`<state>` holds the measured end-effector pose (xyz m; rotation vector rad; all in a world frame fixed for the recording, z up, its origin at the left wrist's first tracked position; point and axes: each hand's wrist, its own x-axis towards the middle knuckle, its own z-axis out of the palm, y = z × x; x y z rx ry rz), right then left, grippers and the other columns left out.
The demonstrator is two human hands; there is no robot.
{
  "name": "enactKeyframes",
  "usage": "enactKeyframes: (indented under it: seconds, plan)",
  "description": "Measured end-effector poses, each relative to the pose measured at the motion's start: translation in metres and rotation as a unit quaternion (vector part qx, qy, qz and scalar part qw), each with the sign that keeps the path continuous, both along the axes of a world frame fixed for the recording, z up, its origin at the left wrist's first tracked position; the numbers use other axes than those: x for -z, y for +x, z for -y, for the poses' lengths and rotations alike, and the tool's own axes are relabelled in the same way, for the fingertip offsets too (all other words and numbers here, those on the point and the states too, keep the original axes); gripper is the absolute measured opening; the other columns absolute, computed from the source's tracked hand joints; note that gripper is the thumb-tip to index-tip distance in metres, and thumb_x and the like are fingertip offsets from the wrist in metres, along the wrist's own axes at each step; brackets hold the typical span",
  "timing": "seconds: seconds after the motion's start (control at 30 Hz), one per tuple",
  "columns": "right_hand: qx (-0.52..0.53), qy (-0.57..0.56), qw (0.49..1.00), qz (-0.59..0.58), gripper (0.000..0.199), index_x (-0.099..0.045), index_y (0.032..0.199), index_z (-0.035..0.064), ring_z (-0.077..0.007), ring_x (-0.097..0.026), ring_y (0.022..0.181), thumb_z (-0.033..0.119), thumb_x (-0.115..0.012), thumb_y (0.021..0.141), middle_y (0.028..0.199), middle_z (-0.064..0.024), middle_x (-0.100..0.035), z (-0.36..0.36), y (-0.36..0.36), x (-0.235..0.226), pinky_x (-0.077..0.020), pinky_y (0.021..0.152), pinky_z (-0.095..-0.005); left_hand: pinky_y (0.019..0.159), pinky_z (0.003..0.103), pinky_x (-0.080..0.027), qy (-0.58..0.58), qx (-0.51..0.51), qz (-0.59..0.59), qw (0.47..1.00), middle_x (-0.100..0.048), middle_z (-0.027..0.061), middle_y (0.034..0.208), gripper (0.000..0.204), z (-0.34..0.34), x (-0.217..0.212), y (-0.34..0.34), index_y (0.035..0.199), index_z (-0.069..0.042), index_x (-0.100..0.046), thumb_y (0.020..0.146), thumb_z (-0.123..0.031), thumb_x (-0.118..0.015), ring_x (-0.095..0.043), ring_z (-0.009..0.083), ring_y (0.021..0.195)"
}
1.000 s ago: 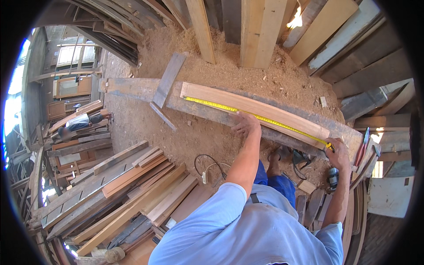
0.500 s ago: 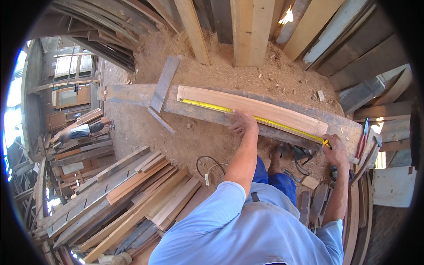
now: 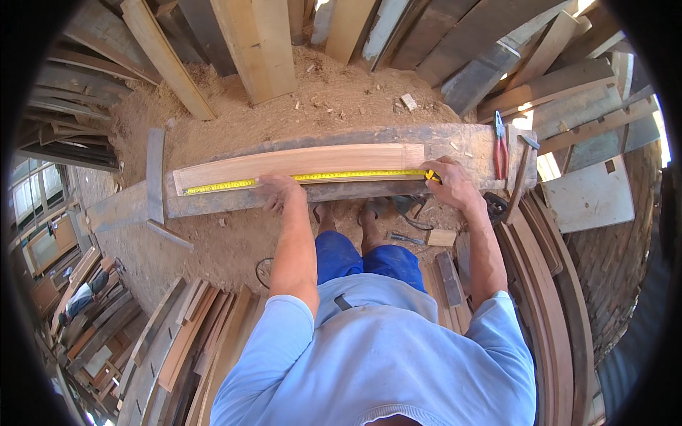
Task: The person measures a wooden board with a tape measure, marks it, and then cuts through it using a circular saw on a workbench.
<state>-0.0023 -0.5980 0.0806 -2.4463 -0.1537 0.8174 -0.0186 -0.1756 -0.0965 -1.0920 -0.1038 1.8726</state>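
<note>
A pale wooden board [image 3: 305, 159] lies along a worn plank bench [image 3: 398, 189] in front of me. The yellow blade of a tape measure [image 3: 355, 175] stretches along the board's near edge, reaching almost to its left end. My right hand [image 3: 456, 186] is closed round the tape's small yellow-and-black case near the board's right end. Partway along, my left hand [image 3: 280, 190] holds the blade at the board's near edge, some of its fingers curled below.
Red-handled pliers [image 3: 501, 150] and a hammer [image 3: 522, 162] lie at the bench's right end. A grey plank [image 3: 155, 174] crosses its left part. Timber leans at the back; more boards [image 3: 192, 334] are stacked at the near left. A person [image 3: 84, 295] is at the far left.
My view has swung to the right, so the bench appears further left and more level. Both hands remain on the tape measure, which still lies along the board.
</note>
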Motion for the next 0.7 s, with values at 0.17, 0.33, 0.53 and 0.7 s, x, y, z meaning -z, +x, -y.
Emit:
enactKeyframes:
  seconds: [0.17,0.33,0.53,0.7]
  plan:
    - [0.011,-0.008,1.000,-0.015,0.042,-0.071,0.125,0.0107,-0.0385,-0.060,0.120,0.010,-0.069,0.083,0.120,-0.0195,-0.065,-0.003,0.000,-0.002,-0.0478,0.105,-0.0456,0.122,0.055,-0.026,-0.008,0.086,-0.056,0.995,-0.046,0.0255,0.156,0.085,-0.005,0.018,0.000,0.161,-0.014,-0.037,0.097,-0.070,-0.036,-0.037,0.0411,0.150]
    - [0.011,-0.014,1.000,-0.006,0.041,-0.071,0.125,0.0107,-0.0387,-0.060,0.120,0.010,-0.068,0.083,0.120,-0.0200,-0.065,-0.002,-0.003,0.007,-0.0477,0.105,-0.0458,0.122,0.060,-0.021,0.049,0.091,-0.101,0.989,-0.036,0.0268,0.160,0.088,0.000,0.018,0.000,0.164,-0.021,-0.029,0.095,-0.075,-0.032,-0.027,0.0446,0.153]
    - [-0.021,0.065,0.997,-0.029,0.041,-0.069,0.128,0.0141,-0.0394,-0.063,0.113,0.016,-0.065,0.087,0.114,-0.0212,-0.068,0.006,-0.001,0.004,-0.0499,0.101,-0.0466,0.121,0.068,-0.003,0.212,0.475,-0.749,0.410,-0.003,0.0309,0.169,0.096,-0.002,-0.015,-0.051,0.167,-0.022,-0.007,0.095,-0.081,-0.029,-0.001,0.0519,0.156]
    - [0.064,0.066,0.995,-0.039,0.041,-0.067,0.129,0.0095,-0.0398,-0.065,0.108,0.017,-0.065,0.088,0.113,-0.0230,-0.069,0.036,-0.011,-0.006,-0.0499,0.097,-0.0463,0.122,0.069,-0.002,0.255,0.251,-0.794,-0.491,-0.005,0.0341,0.168,0.104,0.050,-0.106,-0.091,0.166,-0.007,-0.010,0.094,-0.061,-0.064,-0.004,0.0513,0.156]
